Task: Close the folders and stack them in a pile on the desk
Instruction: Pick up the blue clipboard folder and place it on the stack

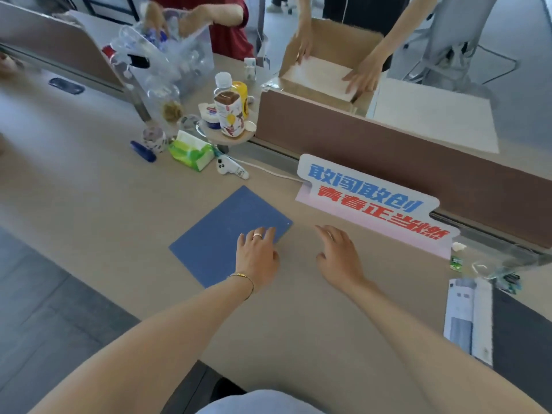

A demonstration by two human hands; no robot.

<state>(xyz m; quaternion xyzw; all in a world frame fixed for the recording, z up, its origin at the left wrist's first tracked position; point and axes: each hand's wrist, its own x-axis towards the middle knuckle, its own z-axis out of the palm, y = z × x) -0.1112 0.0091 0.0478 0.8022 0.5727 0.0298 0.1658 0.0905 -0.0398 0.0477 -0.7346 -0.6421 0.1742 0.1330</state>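
Observation:
A blue folder (221,231) lies shut and flat on the beige desk (89,210), turned at an angle. My left hand (257,254) rests palm down on the folder's near right corner, fingers spread, a ring on one finger and a thin bracelet at the wrist. My right hand (337,256) hovers just right of the folder over bare desk, fingers apart and holding nothing. I see no other folder.
A sign with blue and red characters (373,201) leans on the brown divider (388,141). Bottles (228,113), a green tissue pack (191,150) and a blue pen (143,151) crowd the far left. A leaflet (469,318) lies at right. Two people handle a plastic bag (167,58) and a cardboard box (331,62) beyond.

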